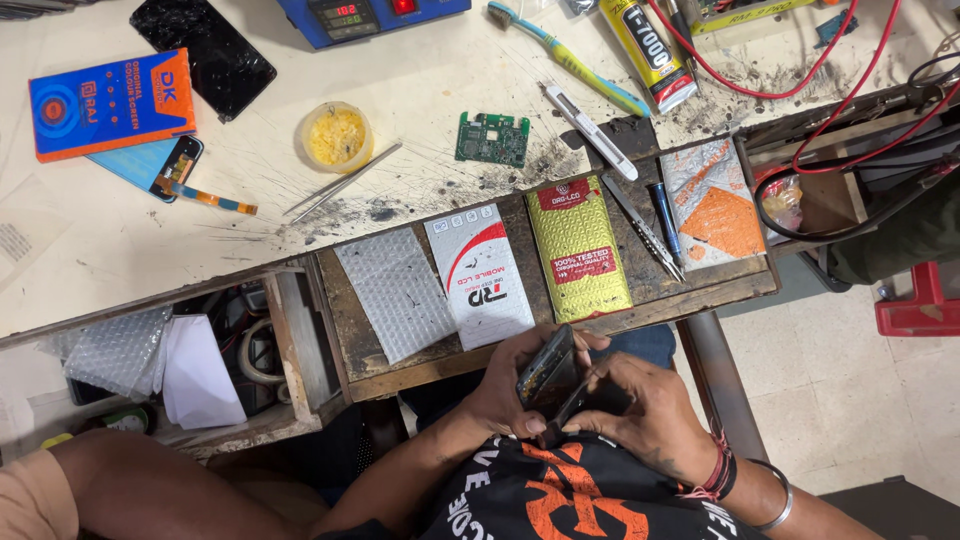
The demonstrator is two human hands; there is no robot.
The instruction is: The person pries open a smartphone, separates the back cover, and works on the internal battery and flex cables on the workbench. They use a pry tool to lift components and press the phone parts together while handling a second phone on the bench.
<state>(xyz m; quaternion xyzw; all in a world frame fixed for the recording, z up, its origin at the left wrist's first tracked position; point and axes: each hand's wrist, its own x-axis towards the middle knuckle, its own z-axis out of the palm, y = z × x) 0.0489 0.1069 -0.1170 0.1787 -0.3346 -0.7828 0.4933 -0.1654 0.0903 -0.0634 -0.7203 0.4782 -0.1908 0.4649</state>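
Observation:
My left hand [498, 398] and my right hand [652, 412] are together over my lap, just in front of a pulled-out wooden drawer [560, 325]. Between them is a dark phone [545, 372], tilted on edge. The left hand grips it from below and the side. The right hand's fingertips pinch at its lower edge, where a thin dark strip shows; I cannot tell what it is. Bracelets circle my right wrist.
The drawer's top holds a bubble-wrap pouch [395, 290], a white and red packet [480, 275], a yellow-green packet [580, 245], tweezers [645, 230] and an orange-silver pouch [715, 200]. Behind on the table lie a green circuit board [492, 138], a yellow paste tub [336, 135] and a toothbrush [565, 55].

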